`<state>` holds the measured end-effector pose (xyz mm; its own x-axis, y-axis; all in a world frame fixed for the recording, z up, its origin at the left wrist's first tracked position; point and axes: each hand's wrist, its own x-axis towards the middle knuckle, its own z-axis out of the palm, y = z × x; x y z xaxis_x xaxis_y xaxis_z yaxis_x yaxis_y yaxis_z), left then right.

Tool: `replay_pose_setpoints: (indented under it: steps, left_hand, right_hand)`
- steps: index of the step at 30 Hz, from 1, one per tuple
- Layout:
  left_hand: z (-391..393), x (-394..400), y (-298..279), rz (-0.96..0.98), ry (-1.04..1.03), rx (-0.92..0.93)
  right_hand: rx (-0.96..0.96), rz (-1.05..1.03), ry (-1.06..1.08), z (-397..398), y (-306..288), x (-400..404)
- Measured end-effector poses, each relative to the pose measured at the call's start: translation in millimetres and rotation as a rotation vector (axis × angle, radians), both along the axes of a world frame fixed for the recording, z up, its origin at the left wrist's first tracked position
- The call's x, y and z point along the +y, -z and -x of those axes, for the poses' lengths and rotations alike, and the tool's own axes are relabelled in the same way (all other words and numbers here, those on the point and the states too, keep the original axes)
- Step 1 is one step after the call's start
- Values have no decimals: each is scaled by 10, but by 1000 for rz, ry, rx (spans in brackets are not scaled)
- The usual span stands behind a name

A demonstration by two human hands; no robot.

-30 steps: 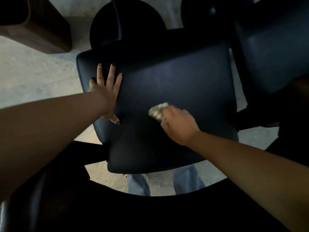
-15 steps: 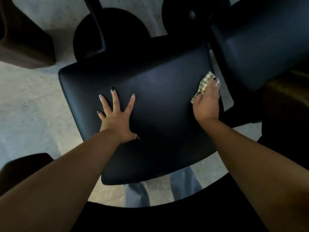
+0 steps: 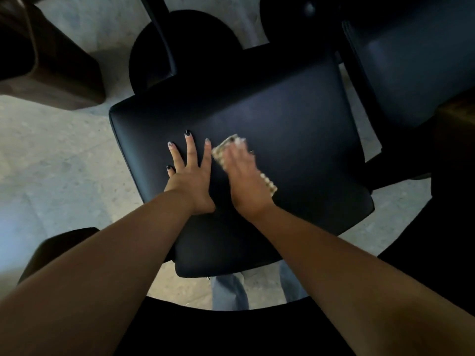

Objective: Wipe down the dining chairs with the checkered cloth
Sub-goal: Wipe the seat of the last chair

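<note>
A dark padded chair seat (image 3: 295, 129) fills the middle of the head view. My left hand (image 3: 189, 173) lies flat on its left half, fingers spread and straight. Right beside it, my right hand (image 3: 244, 181) presses the checkered cloth (image 3: 222, 150) onto the seat. The hand is blurred with motion. The cloth shows as a pale checked edge beyond the fingertips and a strip past the outer side of the hand; the rest is hidden under the palm.
A second dark chair seat (image 3: 411, 60) stands at the upper right, close to the first. A round black base (image 3: 187, 47) and post sit behind the seat. A brown wooden piece (image 3: 51, 62) is at the upper left. Pale stone floor (image 3: 59, 163) lies to the left.
My right hand swept the cloth from the seat's right edge back to the middle, ending next to my left hand. The left hand stayed flat on the seat.
</note>
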<state>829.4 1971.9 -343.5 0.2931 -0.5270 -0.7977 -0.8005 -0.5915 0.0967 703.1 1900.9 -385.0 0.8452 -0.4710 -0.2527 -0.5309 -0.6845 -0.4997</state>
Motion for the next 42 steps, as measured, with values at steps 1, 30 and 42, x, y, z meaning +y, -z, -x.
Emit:
replay_pose_setpoints:
  steps: [1, 30, 42]
  left_hand:
    - [2, 6, 11, 4, -4, -1]
    - [500, 154, -620, 578, -559, 307]
    - [559, -185, -1446, 815, -1061, 737]
  right_hand:
    - [9, 34, -147, 65, 19, -23]
    - [12, -521, 104, 202, -1092, -493]
    - [-38, -908, 425, 568, -2047, -778]
